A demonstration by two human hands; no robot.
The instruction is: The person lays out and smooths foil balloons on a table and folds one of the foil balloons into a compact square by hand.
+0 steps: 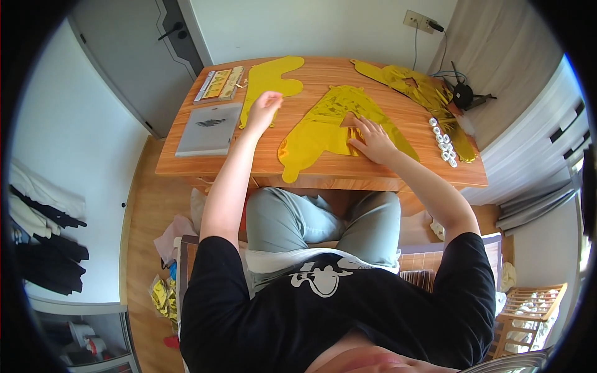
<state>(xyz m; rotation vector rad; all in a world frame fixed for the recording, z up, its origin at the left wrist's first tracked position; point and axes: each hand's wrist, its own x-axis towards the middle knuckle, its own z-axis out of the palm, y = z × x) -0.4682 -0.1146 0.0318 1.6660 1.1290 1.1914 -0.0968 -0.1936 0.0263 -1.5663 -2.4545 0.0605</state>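
A flat gold foil balloon shaped like the letter A (317, 127) lies in front of me on the wooden table. My right hand (373, 142) rests on its right part, next to the cut-out middle, with the fingers stretched out. My left hand (266, 110) is raised to the left of this balloon, its fingers curled together; whether something small is in them cannot be made out. Beyond and partly behind the left hand lies another flat gold foil balloon (267, 78) with rounded arms. More crumpled gold foil balloons (423, 87) lie at the far right.
Several white ribbon rolls (443, 142) line the table's right side, near a black device with cables (463, 94). At the left are a flat package (219, 84) and a clear plastic sleeve (210, 129). The table's front edge (336, 181) runs above my knees.
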